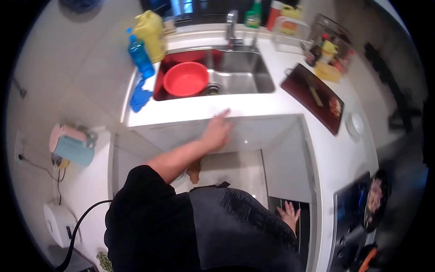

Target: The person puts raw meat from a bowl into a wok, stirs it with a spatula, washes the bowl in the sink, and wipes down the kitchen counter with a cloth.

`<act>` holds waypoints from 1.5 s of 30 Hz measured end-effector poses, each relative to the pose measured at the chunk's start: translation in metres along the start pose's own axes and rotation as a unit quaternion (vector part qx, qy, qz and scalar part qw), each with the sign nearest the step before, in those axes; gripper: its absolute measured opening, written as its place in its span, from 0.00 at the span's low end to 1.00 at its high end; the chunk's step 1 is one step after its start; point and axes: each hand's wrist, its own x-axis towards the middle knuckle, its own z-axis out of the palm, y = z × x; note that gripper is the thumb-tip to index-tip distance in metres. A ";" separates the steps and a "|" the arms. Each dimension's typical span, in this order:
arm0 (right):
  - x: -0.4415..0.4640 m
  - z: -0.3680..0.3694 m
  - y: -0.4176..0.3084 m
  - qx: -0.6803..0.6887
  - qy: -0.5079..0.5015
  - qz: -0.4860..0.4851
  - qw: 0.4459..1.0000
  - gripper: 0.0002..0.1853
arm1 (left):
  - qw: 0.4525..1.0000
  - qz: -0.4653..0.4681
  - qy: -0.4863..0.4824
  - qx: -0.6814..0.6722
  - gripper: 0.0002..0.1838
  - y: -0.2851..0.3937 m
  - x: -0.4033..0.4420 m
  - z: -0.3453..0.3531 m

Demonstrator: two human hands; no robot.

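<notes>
My left hand (217, 133) is at the front edge of the white counter (195, 110), below the sink (247, 72). A finger points toward the counter, and I see nothing held; the hand is slightly blurred. Low at the right, my right hand (289, 215) has its fingers spread and empty, in front of a dark panel (302, 226) under the counter. A red basin (186, 79) sits in the left part of the sink. To the right, a dark cutting board (313, 97) bears a knife and some chopped food.
A blue bottle (141, 58), a yellow jug (152, 36) and a blue cloth (140, 96) are left of the sink. A white bowl (355, 124) is beside the board. A stove (351, 208) with a pan (377, 199) stands at right, a kettle (74, 147) at left.
</notes>
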 end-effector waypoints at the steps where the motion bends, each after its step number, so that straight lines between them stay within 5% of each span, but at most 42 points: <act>1: 0.031 -0.006 -0.014 0.221 -0.006 0.024 0.975 0.18 | 0.994 -0.080 0.072 -0.014 0.22 -0.061 0.001 -0.004; 2: 0.044 -0.010 -0.027 0.432 -0.012 0.068 0.899 0.18 | 0.979 -0.141 0.142 -0.035 0.20 -0.113 -0.003 -0.008; 4: 0.064 -0.020 -0.032 0.446 -0.054 0.088 0.889 0.18 | 0.951 -0.142 0.143 0.235 0.18 -0.181 -0.017 -0.067; 5: 0.073 -0.023 -0.035 0.429 -0.055 0.117 0.894 0.17 | 0.947 -0.258 0.076 0.178 0.19 -0.209 -0.022 -0.091; 8: 0.081 0.026 -0.013 0.311 -0.008 0.078 0.947 0.15 | 0.915 -0.332 -0.033 0.228 0.26 -0.300 -0.073 -0.108; 9: 0.073 0.036 -0.006 0.355 -0.063 0.129 0.924 0.16 | 0.918 -0.341 -0.044 0.198 0.29 -0.383 -0.120 -0.059; 11: 0.039 0.075 0.028 0.366 -0.115 0.225 0.896 0.16 | 0.927 -0.331 0.003 0.175 0.27 -0.309 -0.130 -0.073; 13: -0.012 0.080 0.022 0.335 -0.057 0.312 0.887 0.16 | 0.967 -0.064 -0.054 0.241 0.24 -0.327 -0.147 -0.038; 15: -0.065 0.106 0.005 0.337 -0.051 0.416 0.843 0.16 | 0.993 -0.060 -0.088 0.043 0.27 -0.233 -0.104 -0.040; 18: -0.111 0.146 -0.020 0.373 -0.057 0.362 0.852 0.17 | 0.984 0.047 -0.171 -0.011 0.34 -0.127 -0.020 -0.025; 21: -0.122 0.161 -0.047 0.342 -0.089 0.306 0.884 0.17 | 0.965 0.198 -0.168 -0.024 0.38 -0.090 0.074 0.048; 26: -0.139 0.147 -0.054 0.437 0.027 0.389 0.811 0.16 | 0.944 0.317 -0.072 -0.058 0.29 -0.049 0.230 0.197; 27: -0.151 0.147 -0.052 0.464 0.043 0.427 0.775 0.15 | 0.950 0.101 -0.125 -0.270 0.25 -0.006 0.238 0.189; 28: -0.159 0.149 -0.048 0.488 0.059 0.458 0.740 0.15 | 0.866 -0.129 -0.168 -0.453 0.21 0.046 0.238 0.168; 29: -0.170 0.156 -0.045 0.484 0.075 0.480 0.728 0.15 | 0.747 -0.135 -0.214 -0.615 0.17 0.087 0.237 0.156; 30: -0.185 0.169 -0.045 0.483 0.087 0.499 0.714 0.15 | 0.692 -0.137 -0.195 -0.681 0.16 0.138 0.228 0.142; 34: -0.241 0.185 -0.036 0.443 0.048 0.510 0.736 0.14 | 0.618 -0.087 -0.186 -0.759 0.17 0.295 0.199 0.150; 36: -0.262 0.170 -0.022 0.457 0.058 0.527 0.714 0.14 | 0.672 0.011 -0.199 -0.713 0.19 0.364 0.183 0.172; 38: -0.283 0.162 -0.002 0.457 0.088 0.533 0.707 0.15 | 0.802 0.234 -0.246 -0.491 0.24 0.412 0.162 0.223; 39: -0.289 0.143 0.009 0.456 0.065 0.542 0.703 0.14 | 0.782 0.341 -0.301 -0.426 0.26 0.436 0.147 0.223; 41: -0.306 0.122 0.031 0.432 0.121 0.532 0.718 0.13 | 0.773 0.482 -0.227 -0.344 0.29 0.483 0.106 0.240; 42: -0.312 0.110 0.039 0.420 0.148 0.526 0.724 0.13 | 0.785 0.516 -0.100 -0.326 0.30 0.500 0.083 0.258; 43: -0.314 0.088 0.049 0.451 0.193 0.516 0.703 0.11 | 0.797 0.527 -0.135 -0.261 0.31 0.520 0.065 0.247; 45: -0.313 0.061 0.074 0.415 0.261 0.455 0.743 0.10 | 0.797 0.542 -0.174 -0.199 0.32 0.554 0.032 0.220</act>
